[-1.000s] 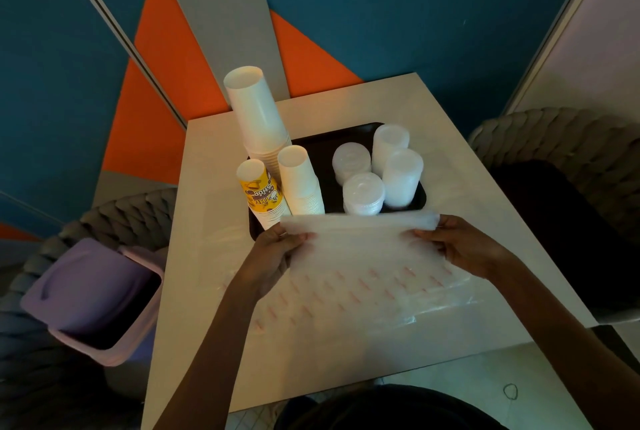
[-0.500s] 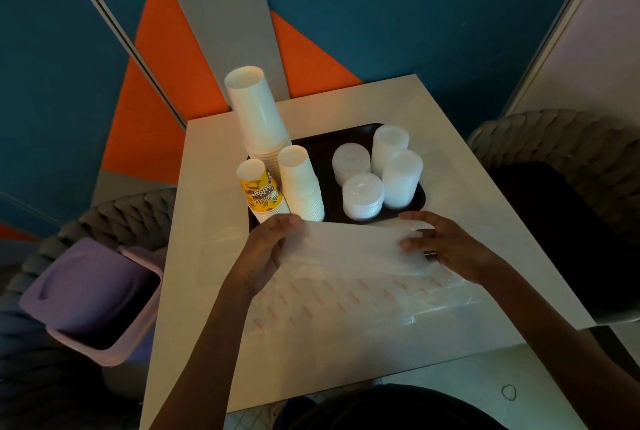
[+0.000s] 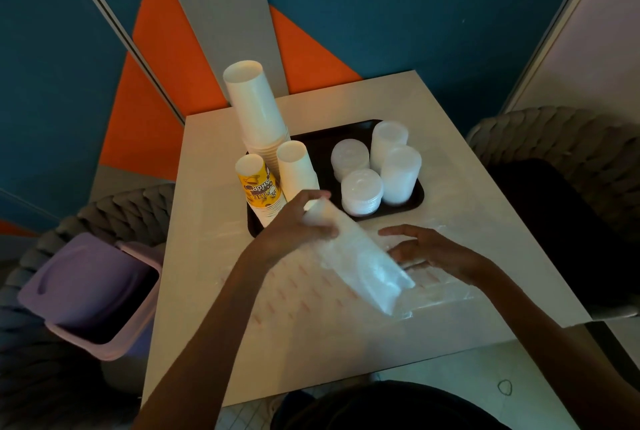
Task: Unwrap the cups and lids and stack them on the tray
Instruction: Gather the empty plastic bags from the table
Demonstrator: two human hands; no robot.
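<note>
A black tray (image 3: 417,200) holds a tall stack of white cups (image 3: 256,110), a shorter white stack (image 3: 297,169), a yellow printed cup stack (image 3: 257,187) and several stacks of clear lids (image 3: 362,192). My left hand (image 3: 294,225) grips one end of a clear plastic wrapper (image 3: 360,263), lifted and hanging diagonally over the table. My right hand (image 3: 429,249) hovers beside the wrapper's lower part, fingers spread, holding nothing. More flat printed plastic (image 3: 346,298) lies under both hands.
A white table (image 3: 207,256) stands against a blue and orange wall. A lilac bin (image 3: 90,294) with an open lid sits on the left. Grey woven chairs (image 3: 554,138) flank the table on both sides.
The wrapper was held stretched flat between both hands. My right hand has let go, and my left hand now lifts its end so it hangs diagonally.
</note>
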